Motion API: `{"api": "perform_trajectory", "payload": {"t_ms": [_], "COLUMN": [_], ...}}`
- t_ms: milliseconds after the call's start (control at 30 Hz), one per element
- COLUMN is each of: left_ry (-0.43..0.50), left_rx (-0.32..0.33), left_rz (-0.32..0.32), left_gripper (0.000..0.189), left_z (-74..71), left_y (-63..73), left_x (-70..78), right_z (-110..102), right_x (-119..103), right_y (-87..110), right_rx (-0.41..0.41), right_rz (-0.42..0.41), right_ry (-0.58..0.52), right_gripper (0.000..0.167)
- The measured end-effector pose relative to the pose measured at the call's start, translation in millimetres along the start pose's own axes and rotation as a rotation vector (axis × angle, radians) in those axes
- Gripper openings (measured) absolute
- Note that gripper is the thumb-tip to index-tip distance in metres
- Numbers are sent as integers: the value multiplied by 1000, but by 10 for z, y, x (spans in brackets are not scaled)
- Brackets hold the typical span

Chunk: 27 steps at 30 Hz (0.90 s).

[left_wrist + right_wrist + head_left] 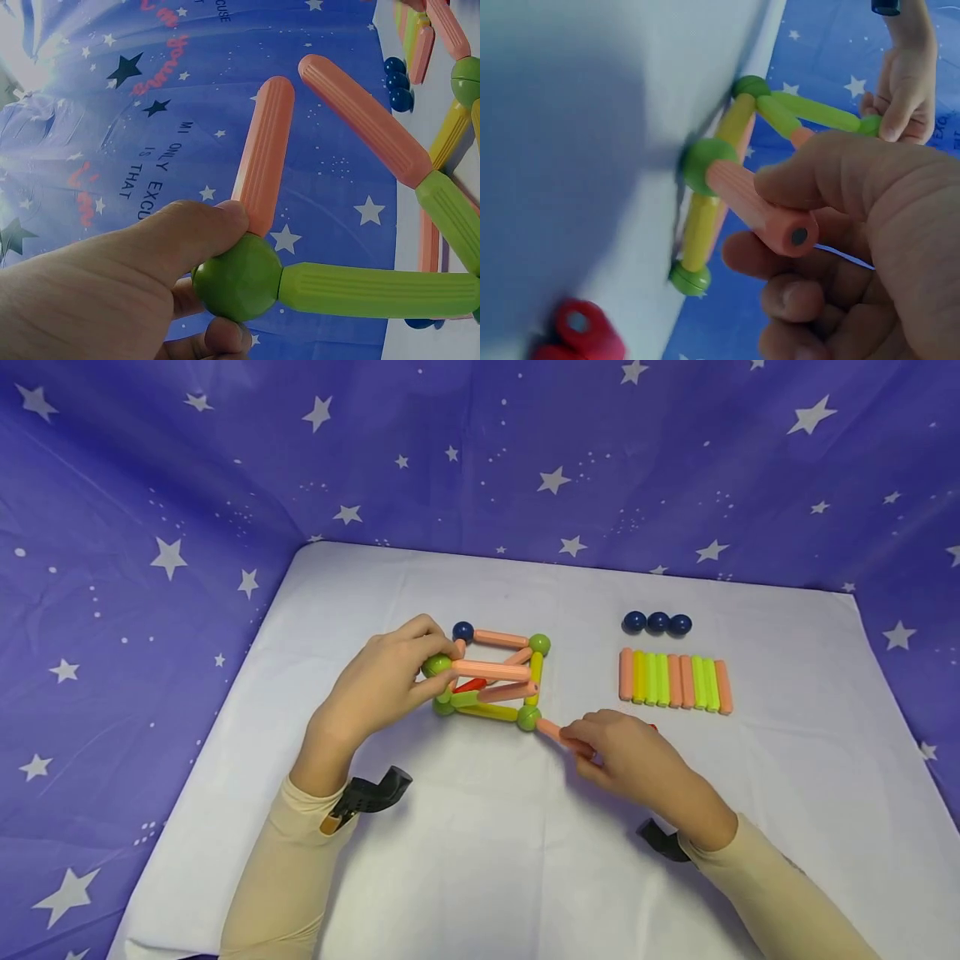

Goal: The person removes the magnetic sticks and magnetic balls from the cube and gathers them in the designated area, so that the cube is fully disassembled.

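Left hand (382, 681): pinches green ball (236, 279).
Right hand (633, 752): pinches pink stick (742, 196).
Base (487, 713): looks joined.
Unused: sticks (675, 682), blue balls (657, 623), toward table's (472, 868) far-right corner.

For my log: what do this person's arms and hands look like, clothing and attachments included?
The left sleeve and right sleeve are plain cream and reach the wrists. A curved black attachment juts out by the left one, beside a small orange-brown part; a second black attachment shows by the right. The left hand and right hand are gloveless, with no rings visible.
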State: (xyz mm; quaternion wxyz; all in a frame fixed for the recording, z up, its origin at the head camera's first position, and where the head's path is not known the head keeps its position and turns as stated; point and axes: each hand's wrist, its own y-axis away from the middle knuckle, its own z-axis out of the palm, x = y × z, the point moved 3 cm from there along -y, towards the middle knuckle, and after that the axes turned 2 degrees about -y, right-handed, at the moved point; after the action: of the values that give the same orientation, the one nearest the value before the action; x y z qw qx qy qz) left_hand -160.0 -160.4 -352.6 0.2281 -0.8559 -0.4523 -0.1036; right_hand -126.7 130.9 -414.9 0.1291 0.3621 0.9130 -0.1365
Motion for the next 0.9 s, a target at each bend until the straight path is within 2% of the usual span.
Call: {"api": "perform_trajectory", "payload": {"t_ms": [167, 367, 533, 633, 767, 900], "left_ry": [-2, 0, 6, 4, -4, -9], "left_rx": [4, 5, -6, -21, -38, -36], "left_rz": [-10, -10, 2, 5, 9, -2], "left_gripper": [16, 16, 14, 12, 11, 13], "left_z": [-3, -1, 12, 15, 11, 1], "left_y": [11, 13, 13, 15, 11, 12], "left_x": [6, 13, 39, 66, 102, 110], "right_z": [138, 234, 189, 91, -57, -173], "right_x": [26, 52, 145, 267, 484, 678], "right_y": [79, 199, 365, 498, 716, 931], "right_rx": [24, 29, 85, 175, 293, 341], "right_rz": [-19, 46, 181, 258, 403, 540], "right_ry": [-20, -72, -171, -200, -180, -151], "right_gripper": [16, 13, 22, 23, 24, 25]}}
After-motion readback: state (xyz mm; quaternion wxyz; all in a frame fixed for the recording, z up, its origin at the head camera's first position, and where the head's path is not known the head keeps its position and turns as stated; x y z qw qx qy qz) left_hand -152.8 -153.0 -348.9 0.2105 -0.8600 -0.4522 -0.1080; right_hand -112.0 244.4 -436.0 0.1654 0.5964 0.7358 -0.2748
